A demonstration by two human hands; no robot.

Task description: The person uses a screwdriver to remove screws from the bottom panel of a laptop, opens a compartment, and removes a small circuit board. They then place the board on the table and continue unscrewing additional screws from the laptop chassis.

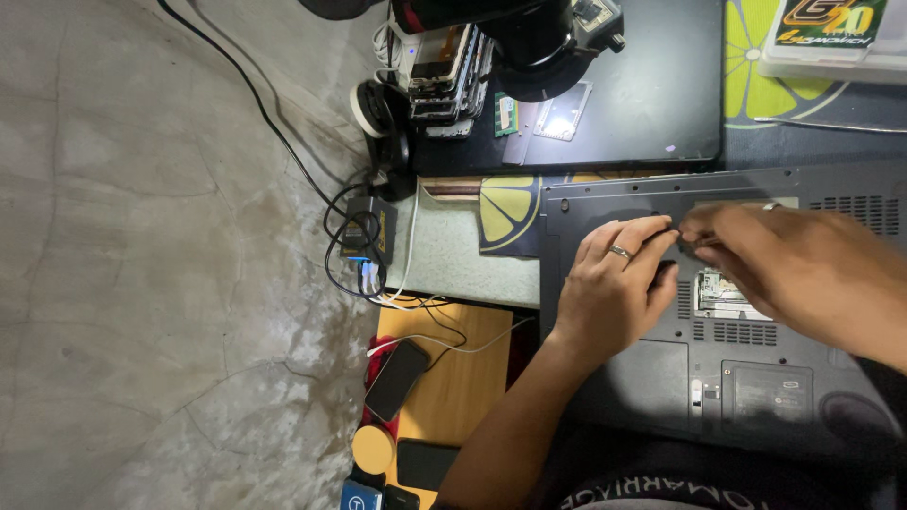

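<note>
A: What is the unit under the hands?

B: A dark grey laptop (pixel 737 378), turned bottom side up. The underside shows vent slots, a label plate and one open bay with a green board exposed inside it.

A: Orientation?

B: Its long axis runs left to right across the view. The far long edge lies toward the lemon-print mat (pixel 505 208); the near long edge lies toward the person's body. The casing sits flat.

A: Position?

B: Just right of the wooden board (pixel 463 378), which carries a black phone (pixel 397 380) and a white cable (pixel 444 345). A second, closed black laptop (pixel 642 104) lies beyond it, past the mat.

A: Left hand?

B: The left hand (pixel 614 293) rests on the laptop casing, just left of the open bay. A ring sits on one finger. Fingers are curled, with the tips drawn together at a small dark part near the far edge of the casing. What that part is, I cannot tell.

A: Right hand?

B: The right hand (pixel 794 264) lies over the casing from the right, its fingertips meeting the left hand's at the same spot. Fingers are pinched nearly closed; whether they actually grip the part is hidden.
</note>
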